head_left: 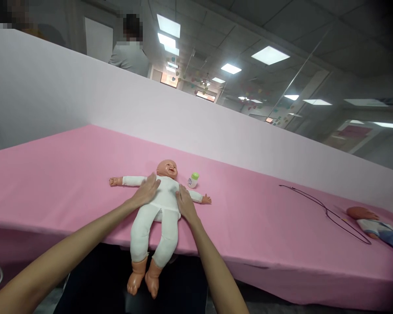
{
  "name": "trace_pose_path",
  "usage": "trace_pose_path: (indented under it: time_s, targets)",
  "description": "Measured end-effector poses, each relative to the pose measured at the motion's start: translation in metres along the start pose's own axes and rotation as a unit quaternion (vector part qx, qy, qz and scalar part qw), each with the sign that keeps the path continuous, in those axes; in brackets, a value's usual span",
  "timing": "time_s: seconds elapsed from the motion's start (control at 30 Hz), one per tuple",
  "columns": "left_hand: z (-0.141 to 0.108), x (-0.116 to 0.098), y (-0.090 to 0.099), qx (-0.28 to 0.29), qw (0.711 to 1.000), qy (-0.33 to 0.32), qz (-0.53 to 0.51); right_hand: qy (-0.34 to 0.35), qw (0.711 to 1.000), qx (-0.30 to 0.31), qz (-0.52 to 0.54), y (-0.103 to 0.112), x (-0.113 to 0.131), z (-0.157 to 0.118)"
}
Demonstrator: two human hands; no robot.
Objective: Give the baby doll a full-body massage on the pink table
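A baby doll (165, 194) with a white cloth body lies on its back on the pink-covered table (249, 209). Its arms are spread wide, and its legs hang over the front edge toward me. My left hand (147, 189) rests on the left side of the doll's chest, fingers stretched out. On the other side, my right hand (185, 202) lies against the doll's flank with its fingers extended. Neither hand grasps anything. Close to the doll's head and outstretched arm stands a small bottle (193, 180) with a green cap.
A dark looped cord (325, 209) lies on the right part of the table. Beyond it is a second doll (376, 224) in blue and white clothes. A white partition (196, 126) runs along the back, with a person (130, 54) behind it.
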State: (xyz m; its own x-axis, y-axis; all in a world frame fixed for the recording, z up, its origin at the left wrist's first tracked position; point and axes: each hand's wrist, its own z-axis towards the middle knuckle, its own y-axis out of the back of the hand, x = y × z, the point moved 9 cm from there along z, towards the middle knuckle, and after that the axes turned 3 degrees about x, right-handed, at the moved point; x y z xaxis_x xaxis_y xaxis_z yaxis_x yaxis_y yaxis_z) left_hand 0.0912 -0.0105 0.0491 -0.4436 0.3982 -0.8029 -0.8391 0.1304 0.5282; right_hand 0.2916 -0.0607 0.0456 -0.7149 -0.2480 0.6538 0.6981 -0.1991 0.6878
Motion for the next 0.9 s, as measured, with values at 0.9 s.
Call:
trace_pose_path:
  time_s: [0.9]
  targets:
    - [-0.019,0.042,0.047,0.024,0.934,-0.03,0.356,0.024,0.944,-0.027,-0.328,0.043,-0.03,-0.012]
